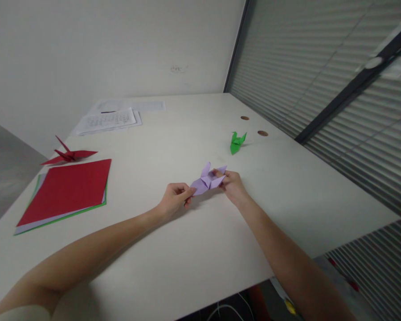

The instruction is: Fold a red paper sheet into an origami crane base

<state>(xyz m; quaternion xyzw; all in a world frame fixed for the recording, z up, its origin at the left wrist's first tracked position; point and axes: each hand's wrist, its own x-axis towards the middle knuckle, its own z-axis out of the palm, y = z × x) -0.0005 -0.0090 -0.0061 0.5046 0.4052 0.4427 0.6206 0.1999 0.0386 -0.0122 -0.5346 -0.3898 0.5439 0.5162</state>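
Observation:
A lilac folded origami crane [205, 181] is held just above the white table, between my two hands. My left hand [177, 195] pinches its left wing tip between thumb and fingers. On the other side, my right hand [231, 183] grips the right part of the crane, with the thumb on top and fingers partly hidden behind the paper. One narrow point of the paper stands up in the middle. Beyond my right hand sits a small green origami crane [237, 143] on the table.
At the left lies a stack of red, lilac and green paper sheets [67, 189], with a red origami crane [69, 155] behind it. Printed papers [108, 120] and a dark pen [108, 112] rest farther back. Blinds [307, 67] line the right side beside two round table holes.

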